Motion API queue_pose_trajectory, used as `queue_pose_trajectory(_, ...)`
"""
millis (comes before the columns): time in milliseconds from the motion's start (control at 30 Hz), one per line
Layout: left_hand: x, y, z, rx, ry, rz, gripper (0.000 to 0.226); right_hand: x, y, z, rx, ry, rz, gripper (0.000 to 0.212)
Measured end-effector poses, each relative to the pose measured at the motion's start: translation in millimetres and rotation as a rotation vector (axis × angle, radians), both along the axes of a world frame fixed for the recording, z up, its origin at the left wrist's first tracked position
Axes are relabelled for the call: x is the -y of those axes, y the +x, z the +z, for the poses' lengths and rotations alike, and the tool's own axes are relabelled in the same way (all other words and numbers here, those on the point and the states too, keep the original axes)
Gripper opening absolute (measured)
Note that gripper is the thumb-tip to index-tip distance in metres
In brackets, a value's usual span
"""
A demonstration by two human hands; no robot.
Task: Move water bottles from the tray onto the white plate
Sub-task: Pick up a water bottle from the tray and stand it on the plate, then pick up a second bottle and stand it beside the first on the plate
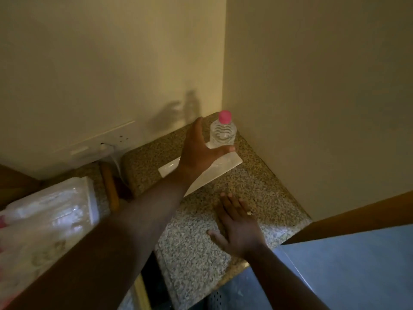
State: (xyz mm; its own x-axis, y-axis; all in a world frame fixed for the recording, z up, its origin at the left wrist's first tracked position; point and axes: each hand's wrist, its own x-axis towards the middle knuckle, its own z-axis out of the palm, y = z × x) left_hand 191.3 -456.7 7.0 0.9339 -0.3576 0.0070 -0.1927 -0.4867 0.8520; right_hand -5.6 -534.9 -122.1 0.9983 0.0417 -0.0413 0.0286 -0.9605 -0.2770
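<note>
I see the water bottle (223, 132) standing upright at the far right end of the white plate (214, 170), close to the corner of the two walls. Its pink cap (224, 116) points up. My left hand (200, 148) is just beside it, on its left side, spread wide open: the thumb points up toward the wall and the fingers (225, 149) pass in front of the bottle's base. I cannot tell if the fingers touch the bottle, but the hand does not close around it. The left arm reaches long across the counter (196, 249), over the near part of the plate. My right hand (238, 227) lies flat and open on the counter, palm down, fingers spread, holding nothing. The tray (48, 209) with more bottles is at the left edge, blurred.
</note>
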Motion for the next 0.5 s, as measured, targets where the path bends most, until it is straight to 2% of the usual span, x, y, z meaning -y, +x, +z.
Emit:
queue_pose_trajectory(133, -85.6, -40.3, -2.3, -0.033, 0.181, 0.166, 0.108, -6.4, -1.3, -0.3, -0.008, 0.007, -0.014, 0.076)
queue_pose_trajectory(200, -155.9, -71.1, -5.8, 0.004, 0.283, 0.159, 0.105, -26.8, 0.3, 0.5, -0.004, 0.026, 0.035, 0.072)
queue_pose_trajectory(367, -326.6, -146.5, -21.7, 0.370, 0.698, 0.066, 0.097, -103.5, 1.9, 1.0, -0.004, 0.053, 0.136, 0.067)
queue_pose_trajectory(433, -368.3, -166.2, -25.7, 0.362, 0.840, 0.043, 0.097, -123.7, 4.9, 5.2, -0.013, 0.065, 0.129, 0.069)
queue_pose_trajectory(500, -399.5, -178.6, -29.1, 0.316, 0.882, 0.086, 0.096, -142.1, 8.2, 7.7, -0.008, 0.062, 0.151, 0.074)
